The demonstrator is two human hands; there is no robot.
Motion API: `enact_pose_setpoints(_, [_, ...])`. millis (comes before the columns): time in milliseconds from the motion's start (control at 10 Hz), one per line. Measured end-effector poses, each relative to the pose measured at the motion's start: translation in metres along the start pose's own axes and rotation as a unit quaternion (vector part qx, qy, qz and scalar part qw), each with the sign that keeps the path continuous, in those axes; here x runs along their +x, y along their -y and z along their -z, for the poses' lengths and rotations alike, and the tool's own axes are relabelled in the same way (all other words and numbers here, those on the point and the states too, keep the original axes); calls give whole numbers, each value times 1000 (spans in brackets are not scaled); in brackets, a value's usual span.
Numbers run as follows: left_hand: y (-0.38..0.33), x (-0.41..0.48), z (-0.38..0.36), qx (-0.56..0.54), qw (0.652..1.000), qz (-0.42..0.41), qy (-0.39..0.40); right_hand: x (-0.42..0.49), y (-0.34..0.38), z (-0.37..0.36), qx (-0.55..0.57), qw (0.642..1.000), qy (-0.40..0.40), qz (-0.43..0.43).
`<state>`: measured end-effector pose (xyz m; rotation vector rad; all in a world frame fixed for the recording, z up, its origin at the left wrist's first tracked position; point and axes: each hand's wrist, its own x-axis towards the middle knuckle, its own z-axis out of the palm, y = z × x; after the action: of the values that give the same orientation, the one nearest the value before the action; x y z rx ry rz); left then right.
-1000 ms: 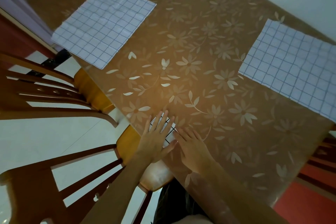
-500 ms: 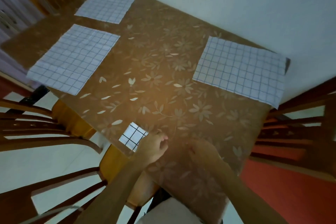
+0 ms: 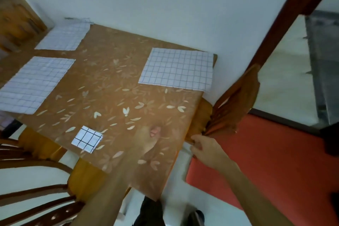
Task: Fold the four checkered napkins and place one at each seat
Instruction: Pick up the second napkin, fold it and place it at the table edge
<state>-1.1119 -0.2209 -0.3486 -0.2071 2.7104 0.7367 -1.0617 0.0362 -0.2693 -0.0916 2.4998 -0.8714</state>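
The folded napkin (image 3: pixel 87 139) lies on the table (image 3: pixel 110 71), apart to the left of the left hand (image 3: pixel 149 138), whose fingers are too blurred to read. The right hand (image 3: pixel 205 147) curls its fingers loosely at the table edge beside a chair (image 3: pixel 238 101); whether they grip anything is unclear.

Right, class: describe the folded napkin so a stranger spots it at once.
Find the brown floral table. At its near edge lies the folded napkin. It is small, with bold dark lines; the three other napkins lie spread open, large and pale.
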Motion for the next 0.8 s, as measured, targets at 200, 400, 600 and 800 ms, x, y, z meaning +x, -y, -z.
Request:
enact_pose_setpoints(200, [-114,-13,38,-59,998,-27,-23,0,-34,59,57,997,-50,-9])
enact_pose_setpoints(400, [-151,25,48,-109,994,-13,-23,34,-39,97,75,994,-76,-3])
enact_pose_setpoints(600, [-162,77,37,-142,990,22,-12,99,-47,118,54,997,-50,-9])
enact_pose_setpoints(800, [-165,164,12,-219,973,63,41,181,-57,130,4,999,-13,-47])
